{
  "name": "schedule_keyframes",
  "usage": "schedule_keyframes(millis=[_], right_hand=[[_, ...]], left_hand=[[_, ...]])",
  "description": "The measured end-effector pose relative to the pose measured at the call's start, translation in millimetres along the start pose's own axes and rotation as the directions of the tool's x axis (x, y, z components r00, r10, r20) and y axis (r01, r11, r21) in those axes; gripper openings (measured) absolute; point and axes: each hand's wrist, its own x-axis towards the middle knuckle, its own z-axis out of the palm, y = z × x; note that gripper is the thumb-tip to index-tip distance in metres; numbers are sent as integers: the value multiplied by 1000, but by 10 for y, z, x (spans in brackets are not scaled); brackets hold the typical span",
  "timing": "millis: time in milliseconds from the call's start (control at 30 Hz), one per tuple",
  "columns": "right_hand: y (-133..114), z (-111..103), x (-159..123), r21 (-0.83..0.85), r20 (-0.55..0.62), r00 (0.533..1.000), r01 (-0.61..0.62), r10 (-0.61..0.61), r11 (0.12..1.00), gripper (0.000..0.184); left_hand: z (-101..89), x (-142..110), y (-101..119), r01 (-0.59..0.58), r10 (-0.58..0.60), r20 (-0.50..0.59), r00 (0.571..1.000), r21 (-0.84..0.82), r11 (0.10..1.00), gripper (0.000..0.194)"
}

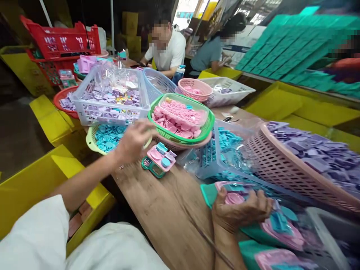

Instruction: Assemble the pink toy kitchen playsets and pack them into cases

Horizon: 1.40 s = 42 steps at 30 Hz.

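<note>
Pink and teal toy piece [233,197] with round pink disc, held in right hand [239,213], fingers curled closed around it above wooden table [160,210], left hand [133,140] reaching over basket of blue discs [108,137], its grip blurred, cannot tell, second pink toy piece [160,159] lying just beside it

White clothing is being worn: a short white sleeve is being shown on the left arm, while the left hand [134,140] and right hand [239,213] are being left bare.
</note>
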Motion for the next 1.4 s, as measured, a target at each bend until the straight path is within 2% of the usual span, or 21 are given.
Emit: schedule_keyframes(millis=[100,133,200,267,333,367,433,533,633,700,767,833,867,933,1000,1033,1100,1200,1300,1367,1400], right_hand=[[-74,-73,-49,-41,51,998,-28,30,999,89],[-92,-90,-91,-57,64,996,-59,63,997,91],[-143,-121,-207,-86,118,979,-156,165,984,97],[-262,-157,-321,-95,176,938,-286,299,954,105],[-483,-184,-367,-70,219,890,-394,399,916,110],[-627,-186,-350,-48,239,874,-424,423,904,109],[-942,-164,-250,-8,283,869,-422,406,907,106],[-1286,-130,-63,-23,328,875,-371,357,928,106],[-1235,-150,-58,-79,342,864,-364,368,928,91],[-998,-171,-170,-67,318,874,-366,367,928,72],[-726,-201,-299,-17,302,886,-365,353,931,56],[-538,-249,-386,25,297,894,-358,335,933,49],[-494,-277,-405,38,282,903,-348,324,937,48],[-495,-327,-401,50,223,931,-309,291,950,48],[-563,-350,-369,45,141,959,-252,244,967,45],[-604,-352,-353,45,119,973,-206,200,977,43],[-686,-341,-333,59,125,990,-67,59,996,37],[-813,-327,-340,120,172,974,129,-148,984,29],[-941,-345,-350,171,208,962,142,-177,975,25],[-997,-379,-332,201,240,961,92,-140,975,25],[-1012,-403,-314,218,255,960,58,-114,974,25]], left_hand=[[-557,207,-676,234,-213,-119,970,208,950,26],[-680,218,-799,278,-244,-160,957,248,928,25],[-782,160,-862,315,-253,-234,939,285,905,24],[-684,34,-728,251,-202,-209,957,248,935,23],[-444,-95,-502,100,-94,-49,994,138,985,21],[-302,-141,-389,25,-29,45,999,77,997,19],[-32,-171,-213,-65,65,182,981,-5,998,19],[193,-76,-128,-79,79,225,971,-11,997,23],[128,85,-242,-76,65,216,974,42,996,21],[-42,200,-412,-47,25,207,978,102,994,21],[-264,339,-664,71,-106,179,978,190,979,24],[-494,523,-995,283,-331,119,936,307,909,30],[-595,632,-1179,398,-456,79,887,371,839,33],[-746,862,-1548,569,-656,22,754,478,670,41],[-811,1070,-1869,639,-763,8,647,541,547,58],[-815,1152,-2000,644,-784,25,620,555,527,71],[-780,1260,-2194,622,-787,105,607,555,553,101],[-701,1307,-2334,598,-771,190,608,529,602,134],[-696,1324,-2325,593,-765,180,618,533,604,141],[-740,1374,-2226,590,-773,179,609,549,592,137],[-761,1409,-2141,588,-765,174,620,542,600,132]])
